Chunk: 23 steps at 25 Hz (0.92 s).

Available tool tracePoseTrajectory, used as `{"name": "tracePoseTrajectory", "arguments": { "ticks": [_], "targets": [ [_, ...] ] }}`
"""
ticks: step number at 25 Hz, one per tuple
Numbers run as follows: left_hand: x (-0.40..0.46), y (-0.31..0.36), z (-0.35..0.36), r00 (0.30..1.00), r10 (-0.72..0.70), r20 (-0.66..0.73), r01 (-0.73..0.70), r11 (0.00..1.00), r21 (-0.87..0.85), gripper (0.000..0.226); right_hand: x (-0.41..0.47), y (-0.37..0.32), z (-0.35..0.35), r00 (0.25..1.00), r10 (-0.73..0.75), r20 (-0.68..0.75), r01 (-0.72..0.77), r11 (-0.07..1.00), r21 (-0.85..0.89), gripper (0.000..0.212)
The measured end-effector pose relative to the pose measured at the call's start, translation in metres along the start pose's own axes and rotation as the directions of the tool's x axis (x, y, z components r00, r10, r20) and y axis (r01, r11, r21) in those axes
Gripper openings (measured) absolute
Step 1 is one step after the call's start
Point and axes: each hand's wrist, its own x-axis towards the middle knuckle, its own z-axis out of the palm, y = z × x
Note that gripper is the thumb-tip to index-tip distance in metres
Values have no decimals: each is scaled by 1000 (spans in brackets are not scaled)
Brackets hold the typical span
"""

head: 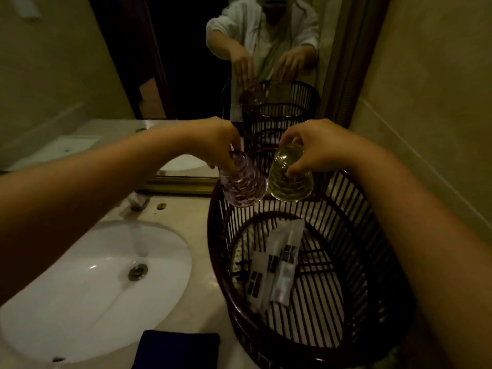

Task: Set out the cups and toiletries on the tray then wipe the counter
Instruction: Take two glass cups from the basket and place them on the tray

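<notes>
A dim bathroom counter [186, 222] of pale stone runs under a mirror [186, 62], with the slatted tray [372, 209] at the right against the wall. Over the tray's far end hang the two cups, both mouth-down and tilted: the purple cup [243, 182] in the left hand [218, 141], fingers pinched round its base, and the yellow cup [291, 177] in the right hand [308, 147], held the same way at the base. The cups are just beside each other, perhaps touching at the rims; I cannot tell. Neither rests on the tray floor. To set them down well, I judge each should be levelled first, kept slightly apart so the glass does not knock, and lowered so the whole rim meets the slats at once, since a rim caught between slats could tip. The toiletries [277, 265], wrapped sachets, lie nearer in the tray's middle, so the far end is free for the cups. Left of the tray sits the sink [93, 275], and a dark cloth [175, 350] lies at the near edge, ready for the wiping to come.
</notes>
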Motion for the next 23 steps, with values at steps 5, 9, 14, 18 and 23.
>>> {"name": "tracePoseTrajectory", "arguments": {
  "ticks": [5, 9, 14, 18, 23],
  "targets": [
    [-56, -22, -28, 991, -57, -124, 41, 991, -130, 52, -3, -46, -34, 990, -129, -63, 124, 989, -75, 60],
    [-101, -48, -37, 981, -97, -170, 70, 985, -161, 52, -5, -89, -50, 967, -238, -87, 234, 971, -54, 62],
    [-172, -105, -24, 958, -175, -227, 147, 980, -135, 54, -5, -174, -22, 934, -353, -53, 353, 936, -8, 59],
    [-245, -174, -3, 936, -269, -227, 237, 959, -156, 54, 9, -261, 25, 924, -381, -22, 382, 923, 52, 67],
    [-343, -273, 28, 880, -405, -249, 362, 910, -202, 59, 24, -376, 97, 909, -418, -15, 415, 898, 148, 55]
  ]
}}
